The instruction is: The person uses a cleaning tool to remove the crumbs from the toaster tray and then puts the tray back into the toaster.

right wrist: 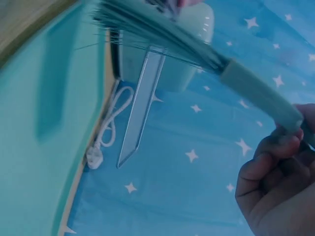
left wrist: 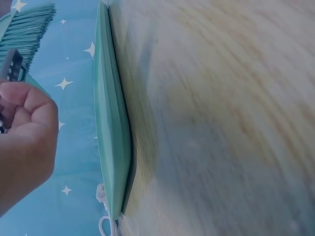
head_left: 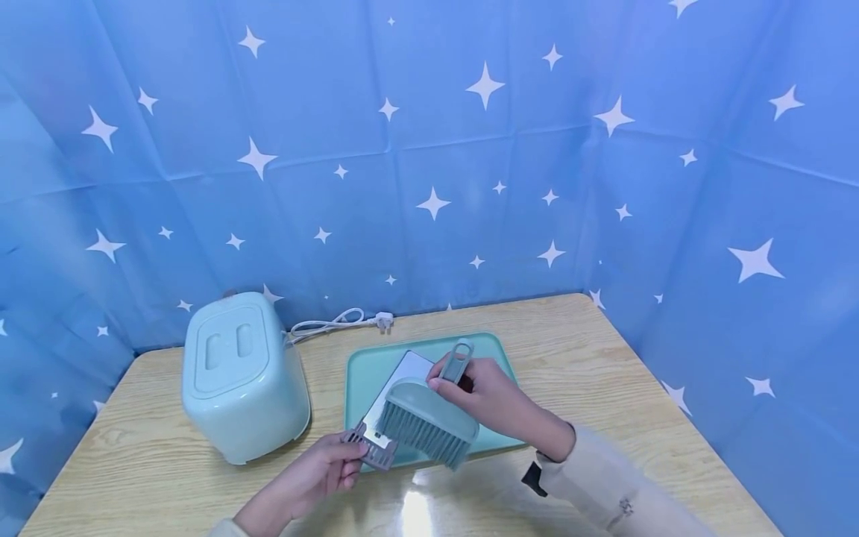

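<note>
Looked to me like the step in hand was brushing off a flat silver metal panel (head_left: 409,369), with the left grip (head_left: 329,466) pinching its slotted grey plastic end (head_left: 384,456) and holding it over a rectangular mint-green tray (head_left: 367,373) on the pale wood-grain tabletop (head_left: 570,350). The right grip (head_left: 486,391) had its fingers round the handle of a teal-green plastic brush (head_left: 429,406), bristles right by that end, though I couldn't tell if they touched. I'd guess the next move called for light strokes along the panel, steadied above the tray.
</note>
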Demonstrator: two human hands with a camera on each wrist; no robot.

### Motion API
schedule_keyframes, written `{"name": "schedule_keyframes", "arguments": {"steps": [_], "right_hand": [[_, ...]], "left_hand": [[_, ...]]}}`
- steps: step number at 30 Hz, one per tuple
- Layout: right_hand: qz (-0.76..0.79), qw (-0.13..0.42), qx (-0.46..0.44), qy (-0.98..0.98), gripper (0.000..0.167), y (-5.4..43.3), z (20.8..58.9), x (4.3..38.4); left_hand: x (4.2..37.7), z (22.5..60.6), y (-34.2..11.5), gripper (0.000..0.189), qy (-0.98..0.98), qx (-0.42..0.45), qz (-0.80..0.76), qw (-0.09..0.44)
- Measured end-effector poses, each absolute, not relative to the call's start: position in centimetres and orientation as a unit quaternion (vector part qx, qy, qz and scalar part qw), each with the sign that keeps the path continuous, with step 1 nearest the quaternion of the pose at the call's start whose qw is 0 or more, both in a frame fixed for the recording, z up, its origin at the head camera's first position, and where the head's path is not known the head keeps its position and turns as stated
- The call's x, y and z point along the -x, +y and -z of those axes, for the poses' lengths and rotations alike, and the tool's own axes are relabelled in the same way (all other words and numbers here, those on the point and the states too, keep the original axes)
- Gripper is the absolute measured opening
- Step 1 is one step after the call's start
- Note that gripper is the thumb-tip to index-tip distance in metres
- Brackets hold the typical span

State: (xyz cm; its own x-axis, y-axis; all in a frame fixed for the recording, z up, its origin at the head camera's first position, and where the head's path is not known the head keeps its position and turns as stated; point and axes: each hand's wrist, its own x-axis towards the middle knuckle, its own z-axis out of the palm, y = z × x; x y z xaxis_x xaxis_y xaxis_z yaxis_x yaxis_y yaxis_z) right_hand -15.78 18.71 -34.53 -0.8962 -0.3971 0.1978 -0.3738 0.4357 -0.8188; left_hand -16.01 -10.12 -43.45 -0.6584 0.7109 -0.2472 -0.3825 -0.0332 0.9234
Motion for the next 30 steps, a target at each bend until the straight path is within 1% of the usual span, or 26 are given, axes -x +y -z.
{"name": "schedule_keyframes", "arguments": {"steps": [3, 9, 15, 20, 26, 30], "right_hand": [[0.473, 0.017, 0.232, 0.85, 0.02, 18.5, 35.0, 15.9], [0.451, -0.006, 0.225, 0.864, 0.02, 18.4, 35.5, 16.5], [0.462, -0.033, 0.209, 0.862, 0.02, 18.6, 35.9, 16.9], [0.468, -0.058, 0.189, 0.861, 0.021, 18.9, 36.3, 17.5], [0.482, -0.063, 0.174, 0.856, 0.025, 19.1, 36.7, 18.1], [0.473, -0.074, 0.146, 0.866, 0.026, 19.4, 37.0, 18.5]], "left_hand": [[16.0, 43.5, -10.2, 0.027, 0.58, -0.138, -0.703, 0.388], [16.1, 43.6, -10.4, 0.033, 0.574, -0.134, -0.708, 0.389], [16.4, 43.4, -10.5, 0.024, 0.571, -0.132, -0.714, 0.383], [16.5, 43.1, -10.6, 0.027, 0.547, -0.121, -0.736, 0.38], [16.7, 42.9, -10.9, 0.025, 0.539, -0.115, -0.745, 0.374], [16.7, 42.8, -11.2, 0.022, 0.55, -0.113, -0.741, 0.369]]}}
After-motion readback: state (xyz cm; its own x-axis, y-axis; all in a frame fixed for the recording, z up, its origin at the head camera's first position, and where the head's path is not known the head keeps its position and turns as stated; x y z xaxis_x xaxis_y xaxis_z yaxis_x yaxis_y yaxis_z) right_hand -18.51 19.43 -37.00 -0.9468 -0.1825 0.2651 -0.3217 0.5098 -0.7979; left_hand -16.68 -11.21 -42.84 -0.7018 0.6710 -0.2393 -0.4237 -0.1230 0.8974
